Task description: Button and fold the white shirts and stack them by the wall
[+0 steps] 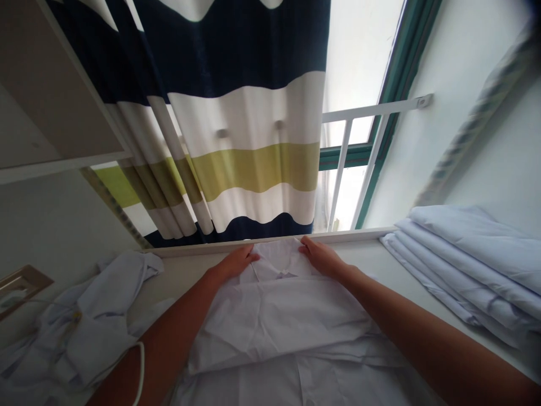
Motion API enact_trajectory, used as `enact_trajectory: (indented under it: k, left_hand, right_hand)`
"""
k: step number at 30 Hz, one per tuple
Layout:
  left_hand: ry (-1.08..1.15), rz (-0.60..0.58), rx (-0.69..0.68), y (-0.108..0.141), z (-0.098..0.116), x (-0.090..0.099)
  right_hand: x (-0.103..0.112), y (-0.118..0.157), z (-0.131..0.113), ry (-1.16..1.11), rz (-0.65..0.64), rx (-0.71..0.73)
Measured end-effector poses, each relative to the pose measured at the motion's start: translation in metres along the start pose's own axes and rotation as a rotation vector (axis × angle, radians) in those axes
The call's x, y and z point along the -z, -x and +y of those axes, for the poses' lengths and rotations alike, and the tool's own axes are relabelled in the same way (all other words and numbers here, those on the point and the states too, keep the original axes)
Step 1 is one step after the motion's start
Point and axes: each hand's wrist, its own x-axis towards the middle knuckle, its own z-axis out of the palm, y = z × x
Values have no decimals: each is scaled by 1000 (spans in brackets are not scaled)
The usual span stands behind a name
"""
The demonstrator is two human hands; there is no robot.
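The white garment (291, 316) lies between the forearms, from the worktop's (367, 256) far edge back towards the near side; its collar (274, 256) is up by the raised lip of that edge. The left hand (239, 262) pinches the collar's left end between thumb and fingers, which are curled together; the right hand (323, 256) pinches the other end in the same way, though the fingertips are small and slightly blurred, so how much cloth each holds is perhaps best left open.

To handle it well, I would pull both ends apart evenly and lightly, keeping the collar parallel to the far edge; too hard a tug could skew the layers below, where slanting creases already cross the cloth; smoothing from the middle outwards should suit it.

A folded white stack (465, 259) sits by the right edge, apart from the garment; a crumpled white heap (114, 293) lies towards the left edge and leaves that side cramped; a pale cable (141, 366) curves against the left forearm and might snag a sleeve or fold; beyond the far edge stand a striped curtain (262, 118) and a white rail (372, 111), close enough to limit reach.
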Motion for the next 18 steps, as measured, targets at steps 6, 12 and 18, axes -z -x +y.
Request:
enact_trajectory:
  k: [6, 12, 18]
  left_hand:
    - [-92, 160, -16, -75, -4, 25]
    - [-62, 99, 54, -105, -28, 32]
    - [31, 22, 90, -71, -62, 54]
  right_hand:
    - [17, -58, 15, 84, 66, -11]
    - [8, -97, 28, 104, 56, 4]
    - [22, -81, 60, 37, 146, 12]
